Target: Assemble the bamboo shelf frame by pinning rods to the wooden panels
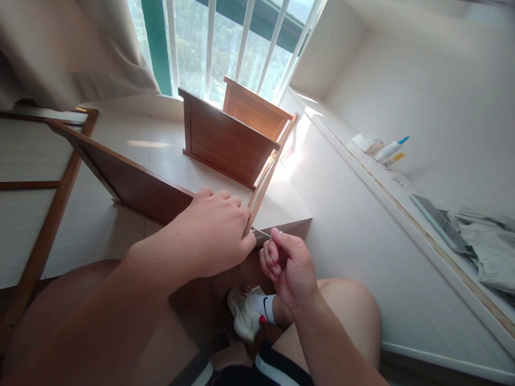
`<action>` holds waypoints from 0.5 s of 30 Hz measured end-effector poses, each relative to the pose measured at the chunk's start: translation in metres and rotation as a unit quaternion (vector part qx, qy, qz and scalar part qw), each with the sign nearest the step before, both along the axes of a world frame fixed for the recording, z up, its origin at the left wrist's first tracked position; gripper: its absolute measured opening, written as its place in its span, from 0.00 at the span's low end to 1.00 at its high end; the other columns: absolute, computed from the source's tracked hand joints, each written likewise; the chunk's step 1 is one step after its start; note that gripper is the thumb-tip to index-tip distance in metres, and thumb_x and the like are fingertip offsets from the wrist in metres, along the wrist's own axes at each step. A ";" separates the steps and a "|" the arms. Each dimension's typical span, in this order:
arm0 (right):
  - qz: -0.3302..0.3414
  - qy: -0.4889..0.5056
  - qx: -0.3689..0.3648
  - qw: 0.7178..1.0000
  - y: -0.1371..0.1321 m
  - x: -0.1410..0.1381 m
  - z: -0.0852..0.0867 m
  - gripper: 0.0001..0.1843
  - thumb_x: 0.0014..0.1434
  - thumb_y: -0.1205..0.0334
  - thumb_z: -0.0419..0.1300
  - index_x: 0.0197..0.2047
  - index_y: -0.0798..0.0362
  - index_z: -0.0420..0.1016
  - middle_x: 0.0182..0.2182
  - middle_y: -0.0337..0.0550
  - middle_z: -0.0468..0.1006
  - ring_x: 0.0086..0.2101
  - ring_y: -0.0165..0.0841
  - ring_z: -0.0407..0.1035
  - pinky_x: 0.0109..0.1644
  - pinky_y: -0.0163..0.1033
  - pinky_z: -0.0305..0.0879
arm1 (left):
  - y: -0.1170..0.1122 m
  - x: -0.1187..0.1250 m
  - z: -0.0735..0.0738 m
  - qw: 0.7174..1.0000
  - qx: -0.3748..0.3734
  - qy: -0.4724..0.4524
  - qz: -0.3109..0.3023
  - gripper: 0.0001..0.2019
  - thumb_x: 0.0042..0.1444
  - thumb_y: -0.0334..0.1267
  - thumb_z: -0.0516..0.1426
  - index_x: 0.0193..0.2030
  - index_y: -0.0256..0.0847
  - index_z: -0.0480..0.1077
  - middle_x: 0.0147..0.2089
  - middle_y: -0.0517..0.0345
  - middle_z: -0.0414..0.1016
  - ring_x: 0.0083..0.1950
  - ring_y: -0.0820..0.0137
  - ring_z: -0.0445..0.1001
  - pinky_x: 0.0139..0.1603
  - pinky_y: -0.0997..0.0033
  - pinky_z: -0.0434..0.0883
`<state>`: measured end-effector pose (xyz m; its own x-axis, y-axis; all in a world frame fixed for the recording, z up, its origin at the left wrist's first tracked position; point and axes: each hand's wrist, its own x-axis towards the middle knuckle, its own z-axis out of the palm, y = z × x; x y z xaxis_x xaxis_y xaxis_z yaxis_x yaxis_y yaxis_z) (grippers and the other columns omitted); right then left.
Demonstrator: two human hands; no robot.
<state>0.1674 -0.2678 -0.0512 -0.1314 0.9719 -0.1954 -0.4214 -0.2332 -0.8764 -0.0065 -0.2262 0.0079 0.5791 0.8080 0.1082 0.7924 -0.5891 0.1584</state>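
My left hand [218,229] is closed around the near end of a thin wooden side rail [270,169] that joins two upright brown panels. The nearer panel [127,179] runs from the left toward my hand. The farther panel [224,140] stands by the window. My right hand [287,266] is closed in a pinch on a thin metal tool [262,233], whose tip meets the rail end just under my left fingers. Both hands hover above my bare knees and a white sneaker [244,312].
The panels rest on a pale platform [160,158] below a barred window [232,39]. A wooden frame [47,221] lies at left. On the right ledge sit a tube [391,148], a flat grey device [435,221] and folded cloth [497,244]. A curtain [59,42] hangs upper left.
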 end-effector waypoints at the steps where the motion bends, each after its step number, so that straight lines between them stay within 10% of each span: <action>1: -0.001 0.002 0.000 1.000 0.000 0.000 0.000 0.25 0.63 0.54 0.58 0.17 0.54 0.63 0.10 0.32 0.58 0.12 0.23 0.50 0.16 0.31 0.40 | 0.000 0.000 0.000 1.000 -0.001 0.000 0.000 0.17 0.62 0.46 0.47 0.32 0.40 0.71 0.35 0.49 0.76 0.40 0.57 0.72 0.44 0.53 0.62; 15: -0.022 -0.071 0.049 0.996 -0.003 0.004 -0.011 0.24 0.65 0.51 0.59 0.20 0.54 0.66 0.13 0.34 0.62 0.15 0.24 0.53 0.18 0.32 0.44 | 0.001 0.000 0.002 1.000 -0.012 0.003 0.002 0.17 0.61 0.47 0.47 0.32 0.40 0.71 0.36 0.48 0.76 0.40 0.57 0.72 0.44 0.53 0.63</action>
<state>0.1716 -0.2703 -0.0620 -0.0666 0.9913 -0.1136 -0.3001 -0.1285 -0.9452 -0.0070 -0.2253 0.0099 0.5770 0.8122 0.0858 0.7952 -0.5827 0.1678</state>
